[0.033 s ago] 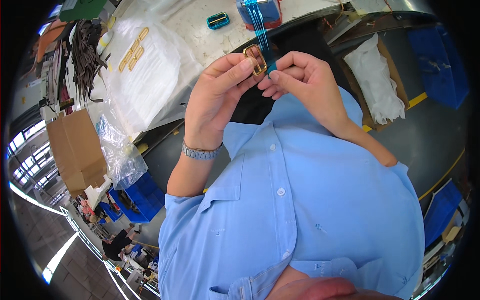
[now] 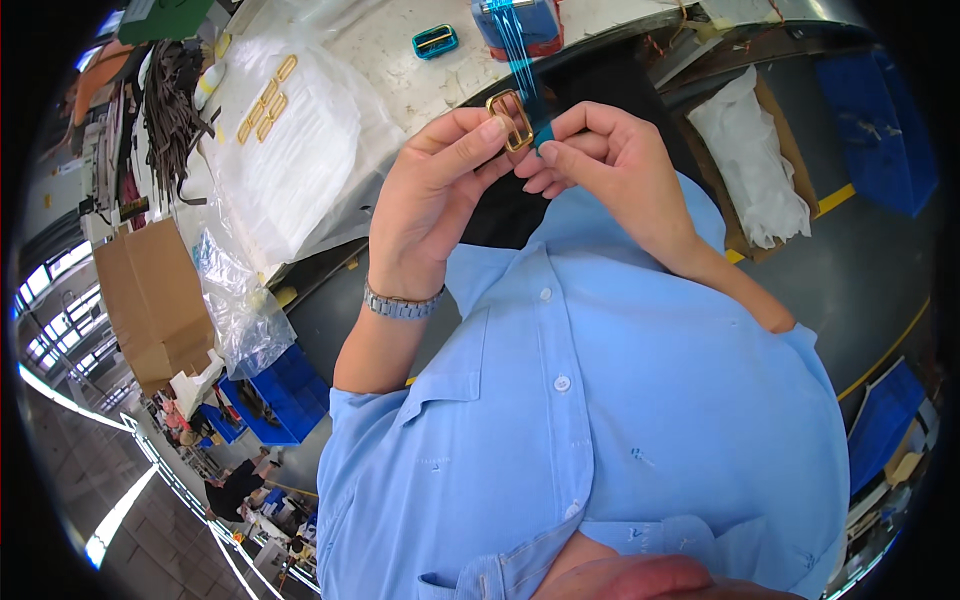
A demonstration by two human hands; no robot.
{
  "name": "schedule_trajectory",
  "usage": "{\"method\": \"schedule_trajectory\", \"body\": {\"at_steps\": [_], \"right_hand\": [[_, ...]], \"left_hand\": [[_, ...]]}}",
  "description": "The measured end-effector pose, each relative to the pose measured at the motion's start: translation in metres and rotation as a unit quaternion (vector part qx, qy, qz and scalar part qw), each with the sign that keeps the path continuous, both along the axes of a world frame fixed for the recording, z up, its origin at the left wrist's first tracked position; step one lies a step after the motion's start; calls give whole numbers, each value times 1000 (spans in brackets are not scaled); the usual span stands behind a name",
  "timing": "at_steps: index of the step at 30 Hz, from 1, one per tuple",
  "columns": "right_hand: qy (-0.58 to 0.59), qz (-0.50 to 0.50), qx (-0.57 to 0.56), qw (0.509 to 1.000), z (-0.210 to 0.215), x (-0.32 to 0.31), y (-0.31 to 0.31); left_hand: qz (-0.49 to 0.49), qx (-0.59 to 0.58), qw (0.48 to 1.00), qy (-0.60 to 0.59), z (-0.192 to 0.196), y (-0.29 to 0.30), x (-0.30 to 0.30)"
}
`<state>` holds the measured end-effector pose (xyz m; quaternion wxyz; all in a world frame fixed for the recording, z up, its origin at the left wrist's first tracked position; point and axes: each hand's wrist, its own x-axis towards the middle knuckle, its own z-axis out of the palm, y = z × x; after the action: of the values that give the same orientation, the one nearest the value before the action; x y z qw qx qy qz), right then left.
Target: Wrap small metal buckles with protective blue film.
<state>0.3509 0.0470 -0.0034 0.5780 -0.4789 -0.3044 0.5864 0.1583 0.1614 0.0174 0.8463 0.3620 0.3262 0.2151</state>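
The gold rectangular buckle sits pinched in the left hand, above the chest; the right hand grips blue film strip stretching to the table. Nothing has shifted since before

Left hand and right hand are raised together before the chest, fingertips pinched and meeting, both forearms bent upward.
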Motion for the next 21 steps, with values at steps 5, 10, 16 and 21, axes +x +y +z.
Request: {"method": "schedule_trajectory", "body": {"at_steps": [5, 10, 16, 21], "right_hand": [[8, 4, 10, 1000, 1, -1, -1], [7, 8, 4, 1000, 3, -1, -2], [-3, 6, 1, 1000, 1, -1, -1], [-7, 5, 2, 1000, -1, 0, -1]], "left_hand": [[-15, -20, 1000, 9, -3, 0, 4], [5, -47, 999, 15, -1, -3, 11], [-7, -43, 998, 35, -7, -1, 11], [-5, -14, 999, 46, -2, 0, 12]]}}
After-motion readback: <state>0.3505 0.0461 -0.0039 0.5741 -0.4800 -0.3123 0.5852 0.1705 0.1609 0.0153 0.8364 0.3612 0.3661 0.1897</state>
